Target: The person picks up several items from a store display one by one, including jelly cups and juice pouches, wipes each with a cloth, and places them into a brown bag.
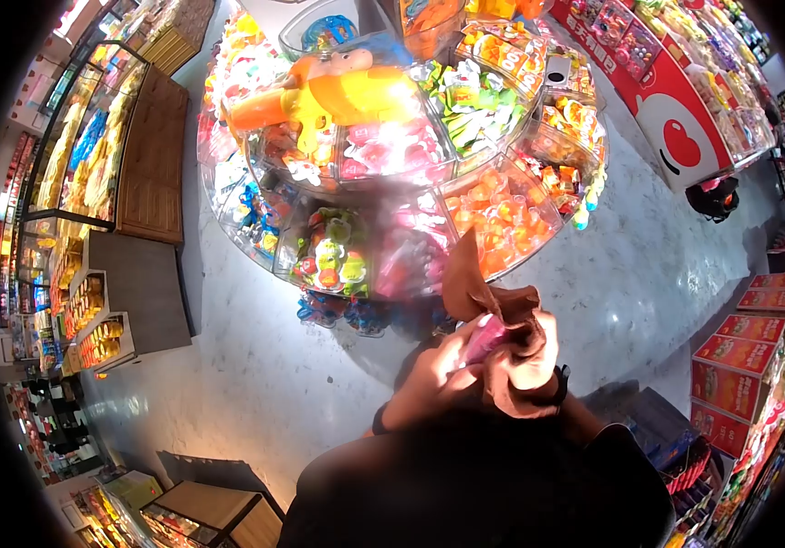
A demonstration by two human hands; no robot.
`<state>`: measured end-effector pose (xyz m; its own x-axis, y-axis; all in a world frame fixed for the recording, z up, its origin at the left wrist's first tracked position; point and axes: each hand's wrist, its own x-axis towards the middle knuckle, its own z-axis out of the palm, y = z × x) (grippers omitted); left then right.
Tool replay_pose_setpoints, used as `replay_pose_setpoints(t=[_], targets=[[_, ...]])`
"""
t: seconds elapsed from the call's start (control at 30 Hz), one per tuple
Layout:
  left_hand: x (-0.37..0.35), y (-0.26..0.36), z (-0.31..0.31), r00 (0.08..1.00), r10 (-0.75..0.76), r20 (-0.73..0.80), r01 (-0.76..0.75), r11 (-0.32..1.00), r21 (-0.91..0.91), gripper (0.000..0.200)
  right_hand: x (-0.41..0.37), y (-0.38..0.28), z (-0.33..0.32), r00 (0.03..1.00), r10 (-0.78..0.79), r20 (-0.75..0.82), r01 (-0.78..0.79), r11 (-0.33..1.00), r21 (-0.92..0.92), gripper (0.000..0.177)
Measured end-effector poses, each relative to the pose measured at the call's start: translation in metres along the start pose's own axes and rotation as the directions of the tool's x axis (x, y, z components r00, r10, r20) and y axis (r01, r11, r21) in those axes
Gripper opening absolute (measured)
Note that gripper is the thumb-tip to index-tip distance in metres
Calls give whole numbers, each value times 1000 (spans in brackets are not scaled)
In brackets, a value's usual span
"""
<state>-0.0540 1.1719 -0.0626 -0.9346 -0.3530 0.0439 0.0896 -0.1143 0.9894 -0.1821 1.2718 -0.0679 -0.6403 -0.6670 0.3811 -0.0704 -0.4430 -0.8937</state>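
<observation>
Just beyond the front of my body, my left hand point(439, 372) is closed around a small pink item point(484, 340), which lies against a brown cloth point(502, 315). My right hand point(539, 352) grips the brown cloth, which bunches up around its fingers, with one pointed end sticking up. The cloth hides some of the fingers. Both hands are close together, in front of the near edge of a round candy stand point(369, 292).
On the stand are bins with orange packets point(497, 215), green packets point(330, 251) and a yellow-orange toy point(337, 100). Wooden shelving point(150, 155) stands left, a red display point(675, 137) upper right, red boxes point(730, 370) right. Grey floor surrounds the stand.
</observation>
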Motion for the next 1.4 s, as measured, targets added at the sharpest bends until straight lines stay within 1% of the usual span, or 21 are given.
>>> replay_pose_setpoints(t=[0.03,0.07,0.1,0.2,0.27,0.37,0.47,0.53,0.6,0.63,0.73,0.77,0.83,0.9,0.97,1.0,1.07,1.13,1.17,1.27,1.4], targets=[[4,5,-3,999,7,45,-11,997,76,60,-6,4,0,991,35,-128,-40,998,-41,43],[7,7,-6,996,11,90,-24,988,151,61,-7,3,-9,987,-5,-162,-49,943,-330,36],[8,6,-6,994,42,101,-63,975,213,63,0,3,-10,975,-24,-221,-34,966,-257,26],[17,16,-12,979,-120,164,99,987,127,62,12,-8,-25,992,-65,-106,10,891,-454,22],[18,4,-18,981,-82,177,58,989,140,58,16,-8,-31,974,-217,-59,133,770,-624,22],[16,-16,-35,985,-98,141,61,968,244,49,4,2,-51,870,-117,-479,-106,905,-413,21],[31,-20,-56,966,-182,-184,186,982,7,36,-4,8,-81,705,131,-697,-205,979,-23,34],[38,-69,-88,961,-123,-247,157,980,121,37,18,-12,-66,576,407,-709,-226,913,340,36],[41,-157,-128,972,64,-225,41,900,434,38,12,-16,-61,508,413,-756,-164,908,385,48],[43,-196,-145,967,132,-220,8,842,540,38,11,-14,-63,531,348,-772,-185,937,295,50],[60,-193,-151,846,-286,-449,341,939,44,35,4,-3,-76,639,57,-767,-287,943,-169,59],[67,-179,-147,763,-451,-462,426,890,-165,34,1,0,-81,688,-57,-723,-323,868,-376,62],[70,-194,-155,769,-448,-456,440,888,-130,34,-1,1,-91,802,-231,-551,-328,599,-730,69],[75,-192,-152,769,-460,-444,446,884,-143,35,-1,2,-102,865,-310,-395,-271,374,-887,76],[81,-172,-142,759,-486,-433,441,873,-206,37,4,-2,-104,839,-253,-481,-325,476,-817,83],[82,-174,-140,793,-471,-386,392,880,-267,39,12,-6,-103,791,-168,-589,-385,611,-691,80],[82,-182,-140,856,-424,-295,298,872,-388,43,28,-16,-101,658,93,-748,-414,874,-256,78],[86,-181,-132,881,-365,-301,222,881,-418,47,38,-21,-105,649,198,-734,-462,870,-174,76],[88,-180,-126,875,-336,-349,192,902,-387,47,42,-23,-109,707,129,-696,-527,753,-395,75],[95,-180,-114,804,-351,-480,264,934,-240,44,49,-12,-131,896,-284,-343,-253,309,-917,72],[98,-173,-87,742,-311,-594,274,949,-155,28,69,-1,-178,937,-269,-223,-171,205,-964,67]])
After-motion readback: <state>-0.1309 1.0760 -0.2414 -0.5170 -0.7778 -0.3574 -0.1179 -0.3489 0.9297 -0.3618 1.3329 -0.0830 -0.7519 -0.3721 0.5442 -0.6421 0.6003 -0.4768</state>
